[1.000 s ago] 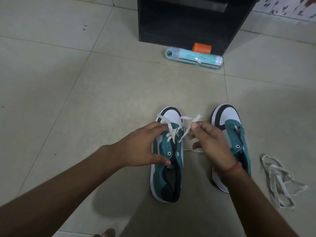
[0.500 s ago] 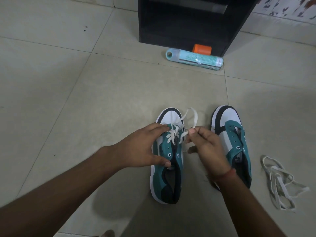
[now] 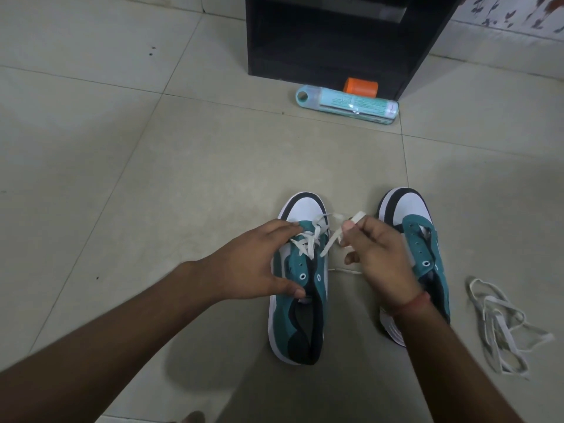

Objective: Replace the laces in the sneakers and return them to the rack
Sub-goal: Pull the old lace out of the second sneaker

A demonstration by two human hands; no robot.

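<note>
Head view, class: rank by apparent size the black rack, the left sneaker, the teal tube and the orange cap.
1. black rack, though cut off at the top.
2. left sneaker, which lies nearer the camera, so its true size is unsure.
3. teal tube.
4. orange cap.

dim, soft indoor light; faint shadows under the arms, slightly blurred edges.
</note>
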